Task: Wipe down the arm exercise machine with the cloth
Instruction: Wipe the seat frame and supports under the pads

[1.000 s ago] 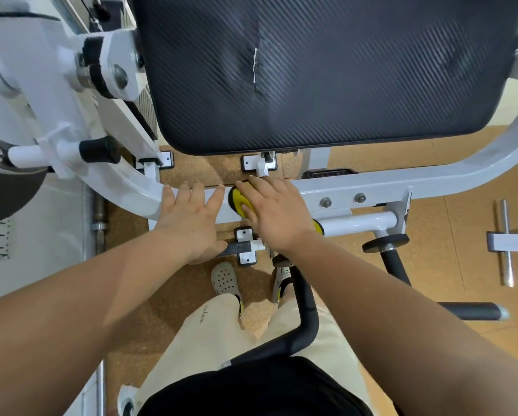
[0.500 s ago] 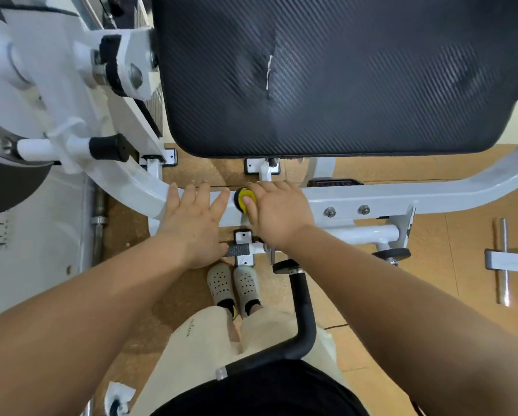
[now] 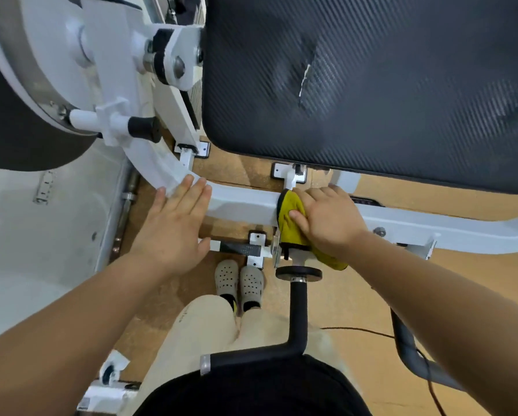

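Observation:
The arm exercise machine has a white curved frame bar (image 3: 245, 204) running across the middle and a large black textured pad (image 3: 371, 85) above it. A yellow cloth (image 3: 290, 228) is draped over the bar. My right hand (image 3: 326, 219) lies on the cloth, fingers over the far side of the bar and thumb pressing the cloth's near face. My left hand (image 3: 170, 226) rests flat on the bar to the left, fingers straight, holding nothing.
A black handle bar (image 3: 298, 310) with a round collar rises just below the cloth. A white cam wheel (image 3: 41, 64) and a peg with a black cap (image 3: 142, 129) stand at the upper left. My feet in grey clogs (image 3: 239, 280) stand on the brown floor.
My right hand has slid the cloth to the right along the bar, opening a gap to my left hand, and more of the cloth shows. The camera has come closer.

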